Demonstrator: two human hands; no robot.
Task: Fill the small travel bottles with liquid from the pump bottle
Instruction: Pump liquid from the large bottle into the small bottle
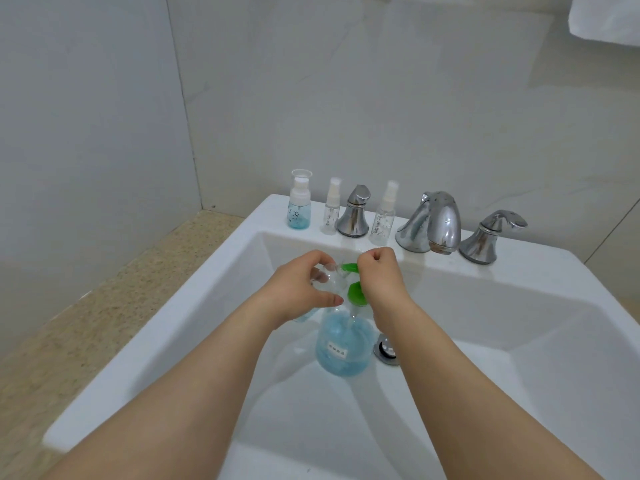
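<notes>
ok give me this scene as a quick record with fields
pump bottle: upright in sink basin, blue liquid, green pump
left hand: holds small clear bottle at the nozzle
right hand: curled on the pump head
ledge: blue-filled bottle, left spray bottle, right spray bottle, both clear
fixtures: faucet

A white rectangular sink (540, 271) fills most of the view, its deep basin sloping down to a chrome drain (386, 349) near the middle. On the back ledge stands a chrome spout (434, 221) with water spots on its curved top, and a matching lever handle to each side - one to the left (354, 213), one to the right (491, 235). A speckled beige countertop (104, 306) runs along the sink's left edge. Pale, faintly veined wall tiles (346, 98) rise behind - a white cloth (606, 19) shows at the top right corner.
</notes>
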